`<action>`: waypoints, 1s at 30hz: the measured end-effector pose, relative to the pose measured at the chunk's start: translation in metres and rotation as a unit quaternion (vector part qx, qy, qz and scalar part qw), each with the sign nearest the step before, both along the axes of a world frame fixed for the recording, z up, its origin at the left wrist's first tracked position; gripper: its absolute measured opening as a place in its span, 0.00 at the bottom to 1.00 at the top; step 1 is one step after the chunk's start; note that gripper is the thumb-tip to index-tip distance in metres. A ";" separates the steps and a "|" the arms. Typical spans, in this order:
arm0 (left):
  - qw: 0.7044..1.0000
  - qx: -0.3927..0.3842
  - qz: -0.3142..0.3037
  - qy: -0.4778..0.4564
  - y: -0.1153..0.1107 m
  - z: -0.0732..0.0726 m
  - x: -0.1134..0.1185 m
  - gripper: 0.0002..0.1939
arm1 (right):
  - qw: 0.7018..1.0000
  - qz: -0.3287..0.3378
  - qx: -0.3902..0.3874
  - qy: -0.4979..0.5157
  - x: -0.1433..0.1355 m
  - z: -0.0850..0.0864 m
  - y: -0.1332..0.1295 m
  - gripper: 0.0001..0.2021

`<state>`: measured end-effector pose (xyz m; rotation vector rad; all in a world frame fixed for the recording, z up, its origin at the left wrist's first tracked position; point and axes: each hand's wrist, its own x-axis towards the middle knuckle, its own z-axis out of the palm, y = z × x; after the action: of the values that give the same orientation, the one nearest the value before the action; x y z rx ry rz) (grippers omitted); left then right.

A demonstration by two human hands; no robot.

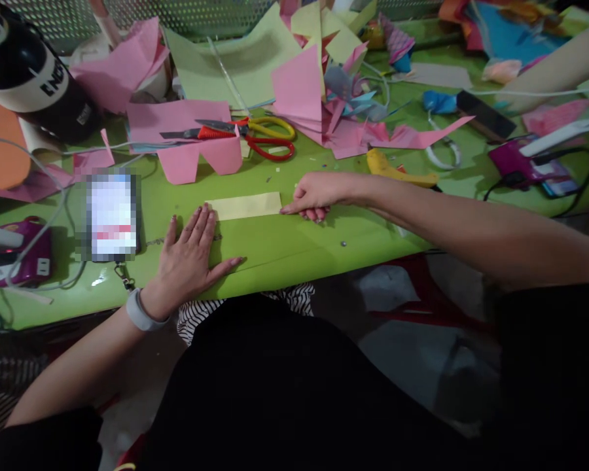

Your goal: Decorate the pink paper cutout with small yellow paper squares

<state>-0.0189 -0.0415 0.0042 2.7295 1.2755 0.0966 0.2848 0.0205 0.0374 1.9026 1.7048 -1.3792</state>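
Observation:
A pale yellow paper strip (248,206) lies lengthwise on the green table (294,245). My left hand (189,248) is spread flat on the table, its fingertips at the strip's left end. At the right end is my right hand (314,196), its index finger touching the strip's corner and the other fingers curled under. Whether the right fingers pinch the paper is hard to make out. Behind the strip lie pink paper pieces (179,121) with scissors (275,154) with red and yellow handles on them.
A phone (112,216) lies left of my left hand, near cables and a purple device (44,255). A black bottle (39,78) stands at the back left. Paper scraps, a yellow cutter (397,171) and another person's arm (550,65) are toward the right.

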 end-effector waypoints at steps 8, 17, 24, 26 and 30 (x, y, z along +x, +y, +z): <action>1.000 -0.018 0.004 0.026 0.000 0.006 0.003 0.50 | 0.995 -0.016 0.033 0.087 0.002 0.002 0.001 0.19; 0.987 -0.114 0.107 -0.047 0.066 0.072 0.024 0.25 | 0.996 0.020 0.009 0.084 -0.026 -0.014 0.005 0.21; 0.884 -0.461 0.071 -0.019 0.102 0.039 0.067 0.21 | 0.997 0.019 0.026 0.075 -0.024 -0.019 0.004 0.21; 0.881 -0.464 0.089 -0.006 0.100 0.033 0.068 0.20 | 0.996 0.021 0.026 0.077 -0.024 -0.020 0.005 0.21; 0.893 -0.439 0.093 0.018 0.096 0.032 0.064 0.20 | 0.996 0.029 0.013 0.082 -0.023 -0.018 0.006 0.21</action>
<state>0.0451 0.0543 0.0360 1.8374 1.1809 -0.4152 0.2613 0.0264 0.0196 1.7826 1.8463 -1.5363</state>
